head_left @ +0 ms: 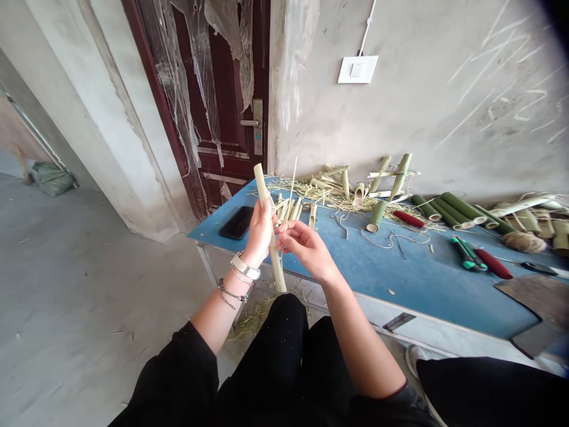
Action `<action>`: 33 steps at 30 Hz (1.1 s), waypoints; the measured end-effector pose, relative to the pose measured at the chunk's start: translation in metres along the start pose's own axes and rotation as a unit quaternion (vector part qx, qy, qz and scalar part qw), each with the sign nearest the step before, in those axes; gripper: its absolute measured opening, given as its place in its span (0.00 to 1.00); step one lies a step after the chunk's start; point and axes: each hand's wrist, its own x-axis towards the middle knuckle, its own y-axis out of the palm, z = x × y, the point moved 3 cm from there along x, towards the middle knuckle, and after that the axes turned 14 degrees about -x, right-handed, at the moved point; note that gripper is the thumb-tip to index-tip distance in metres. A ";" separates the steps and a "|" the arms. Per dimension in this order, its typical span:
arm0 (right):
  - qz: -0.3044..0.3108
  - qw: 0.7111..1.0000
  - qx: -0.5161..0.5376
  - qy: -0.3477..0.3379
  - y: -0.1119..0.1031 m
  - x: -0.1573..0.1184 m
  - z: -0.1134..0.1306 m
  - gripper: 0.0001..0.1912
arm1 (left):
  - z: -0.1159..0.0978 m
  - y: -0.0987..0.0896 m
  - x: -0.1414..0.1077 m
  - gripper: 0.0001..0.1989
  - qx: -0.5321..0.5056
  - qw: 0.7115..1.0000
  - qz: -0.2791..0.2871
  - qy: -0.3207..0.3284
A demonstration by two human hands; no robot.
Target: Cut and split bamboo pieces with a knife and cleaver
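Note:
My left hand (pixel 260 234), with a white watch at the wrist, is wrapped round a long pale bamboo tube (pixel 260 178). The tube is tilted, its lower end hanging in front of the table edge just above my knee. Against the middle of the tube, my right hand (pixel 306 248) has thumb and forefinger pinched together on a thin bamboo strip (pixel 292 193) that sticks upward. The lower part of the strip is partly hidden by my fingers. Behind my hands, several short bamboo pieces (pixel 291 210) lie on the blue table (pixel 355 267).
Left on the table lies a black phone (pixel 237 223). Bamboo shavings, green bamboo tubes (pixel 453 207), a red handle (pixel 408 219), green-handled pliers (pixel 464 254), a twine ball (pixel 524 242) and a broad metal blade (pixel 536 302) spread rightward. Another person's dark-clothed leg (pixel 489 385) is at lower right.

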 end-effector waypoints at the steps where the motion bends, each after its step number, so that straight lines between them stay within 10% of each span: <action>1: -0.003 1.000 0.002 0.015 0.001 -0.004 -0.003 0.12 | 0.001 0.000 0.000 0.18 -0.009 1.000 0.000 -0.005; 19: -0.060 0.964 -0.257 -0.031 0.015 -0.043 -0.023 0.16 | -0.001 0.006 0.008 0.14 -0.043 0.999 0.002 -0.005; 33: -0.215 0.968 -0.110 0.073 -0.002 -0.076 -0.016 0.17 | -0.033 -0.012 0.007 0.12 -0.249 0.966 -0.012 -0.065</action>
